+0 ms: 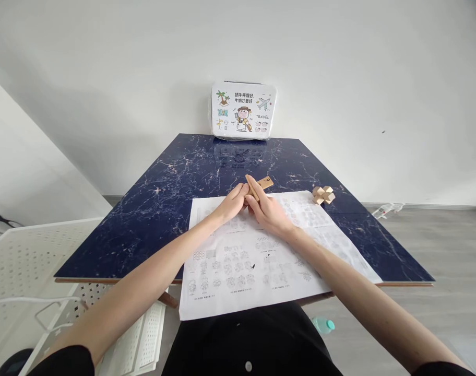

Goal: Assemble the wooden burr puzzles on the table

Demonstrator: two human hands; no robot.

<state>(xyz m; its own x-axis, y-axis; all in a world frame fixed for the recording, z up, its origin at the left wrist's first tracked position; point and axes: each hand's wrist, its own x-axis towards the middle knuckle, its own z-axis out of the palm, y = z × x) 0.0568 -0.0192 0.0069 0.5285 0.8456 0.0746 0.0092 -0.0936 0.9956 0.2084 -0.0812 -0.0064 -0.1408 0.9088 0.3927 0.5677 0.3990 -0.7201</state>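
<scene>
Both my hands meet over the far edge of a white instruction sheet (238, 261) printed with small puzzle diagrams. My left hand (232, 202) and my right hand (266, 210) have their fingers closed around wooden puzzle sticks (261, 185), which poke up and to the right out of my fingertips. One stick carries a dark mark near its end. A small assembled wooden knot puzzle (323, 195) rests on the sheet's far right corner, a short way right of my right hand.
The dark blue marbled table (163, 198) stands against a white wall. A white illustrated box (243, 110) leans at its far edge. A white perforated rack (30, 261) stands at the left. A bottle (323, 325) lies on the floor under the table's front edge.
</scene>
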